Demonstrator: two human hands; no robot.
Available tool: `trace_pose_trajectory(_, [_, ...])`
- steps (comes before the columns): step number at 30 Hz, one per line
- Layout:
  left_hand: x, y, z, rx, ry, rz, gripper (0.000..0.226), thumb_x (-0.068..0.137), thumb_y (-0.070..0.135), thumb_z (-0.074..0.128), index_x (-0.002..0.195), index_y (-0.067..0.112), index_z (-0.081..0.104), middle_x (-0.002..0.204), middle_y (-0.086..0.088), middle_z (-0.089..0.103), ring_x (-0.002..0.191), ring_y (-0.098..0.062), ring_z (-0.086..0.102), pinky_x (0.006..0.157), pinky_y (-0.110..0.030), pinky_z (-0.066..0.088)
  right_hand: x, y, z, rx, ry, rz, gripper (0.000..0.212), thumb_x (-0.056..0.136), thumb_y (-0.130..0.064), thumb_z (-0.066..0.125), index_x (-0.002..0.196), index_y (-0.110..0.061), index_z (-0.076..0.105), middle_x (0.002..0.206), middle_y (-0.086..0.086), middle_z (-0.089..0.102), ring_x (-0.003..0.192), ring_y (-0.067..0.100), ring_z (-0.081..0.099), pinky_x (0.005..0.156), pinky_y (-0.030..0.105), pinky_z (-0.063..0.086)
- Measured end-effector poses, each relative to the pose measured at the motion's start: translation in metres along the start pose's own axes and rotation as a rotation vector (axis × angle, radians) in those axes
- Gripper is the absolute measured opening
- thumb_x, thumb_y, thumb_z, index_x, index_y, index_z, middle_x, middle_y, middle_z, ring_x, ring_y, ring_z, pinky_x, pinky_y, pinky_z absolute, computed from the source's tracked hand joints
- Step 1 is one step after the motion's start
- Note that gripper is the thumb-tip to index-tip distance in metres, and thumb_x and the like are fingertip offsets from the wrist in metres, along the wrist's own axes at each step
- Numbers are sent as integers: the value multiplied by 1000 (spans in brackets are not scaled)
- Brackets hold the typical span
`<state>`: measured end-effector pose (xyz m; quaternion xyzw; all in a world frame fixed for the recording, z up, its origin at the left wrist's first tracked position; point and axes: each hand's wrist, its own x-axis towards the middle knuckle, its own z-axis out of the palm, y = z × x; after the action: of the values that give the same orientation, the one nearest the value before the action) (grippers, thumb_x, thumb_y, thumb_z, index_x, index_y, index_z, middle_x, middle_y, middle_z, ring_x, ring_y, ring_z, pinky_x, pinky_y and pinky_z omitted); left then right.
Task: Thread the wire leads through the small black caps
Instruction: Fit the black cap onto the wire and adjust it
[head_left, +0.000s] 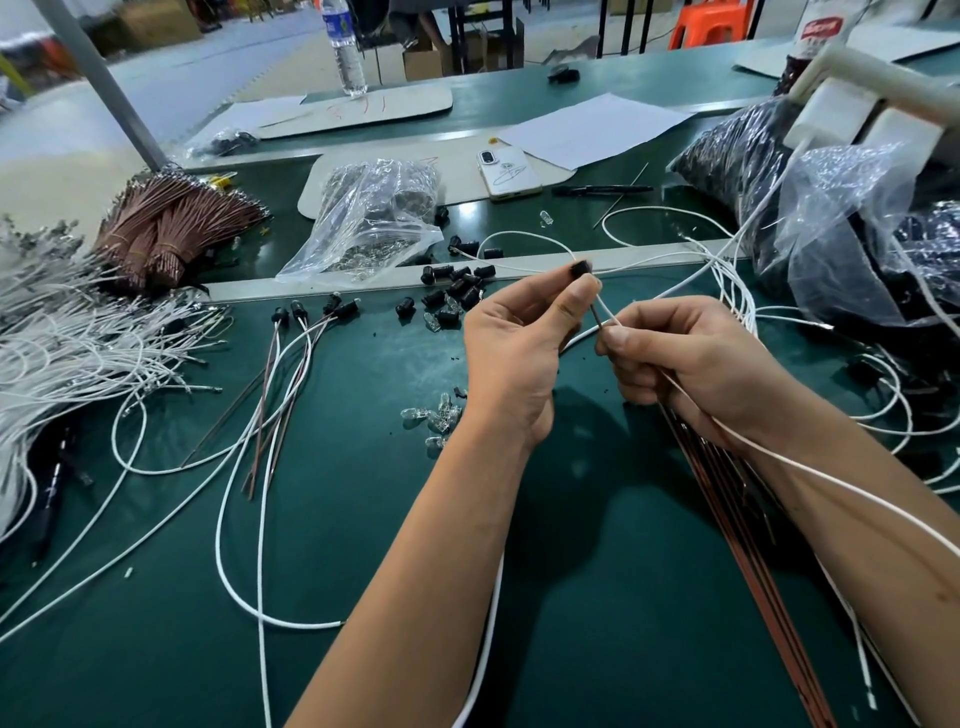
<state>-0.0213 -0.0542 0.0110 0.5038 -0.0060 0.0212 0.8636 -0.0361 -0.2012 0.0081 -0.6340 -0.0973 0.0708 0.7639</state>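
My left hand (519, 338) pinches a small black cap (581, 268) between thumb and fingertips, held up above the green table. My right hand (691, 358) grips a white wire lead (831, 480) and a bundle of brown leads (727, 509), its fingertips pinching their ends just below the cap. The wire ends (602, 312) run up to the cap. Several loose black caps (457, 291) lie on the table beyond my hands. A few caps with leads through them (301, 312) lie to the left.
A heap of white wires (67, 332) and a brown wire bundle (171, 228) fill the left. Clear bags (374, 218), a phone (508, 174), small glass bulbs (436, 418) and dark bags (831, 208) at right surround the green mat (363, 571).
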Motion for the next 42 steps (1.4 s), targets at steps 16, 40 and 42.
trace_pose_trajectory(16, [1, 1, -4, 50, -18, 36, 14, 85, -5, 73, 95, 4, 76, 88, -6, 76, 77, -9, 68, 72, -21, 54, 2, 6, -4, -109, 25, -48, 24, 81, -18, 72, 82, 5, 71, 57, 9, 48, 50, 18, 42, 46, 28, 44])
trace_pose_trajectory(40, [1, 20, -14, 39, -540, 251, 35, 77, -19, 65, 95, 8, 78, 99, -16, 62, 93, -23, 59, 86, -29, 49, 7, 8, -8, -335, 100, -510, 10, 87, -11, 81, 88, -21, 78, 82, -5, 68, 75, 12, 62, 65, 22, 47])
trace_pose_trajectory(42, [1, 20, -16, 15, -565, 230, 34, 78, -21, 63, 95, 4, 76, 99, -16, 64, 95, -23, 60, 86, -30, 49, 5, 7, -7, -335, 101, -523, 9, 85, -10, 81, 88, -18, 78, 83, -1, 69, 76, 14, 63, 65, 29, 49])
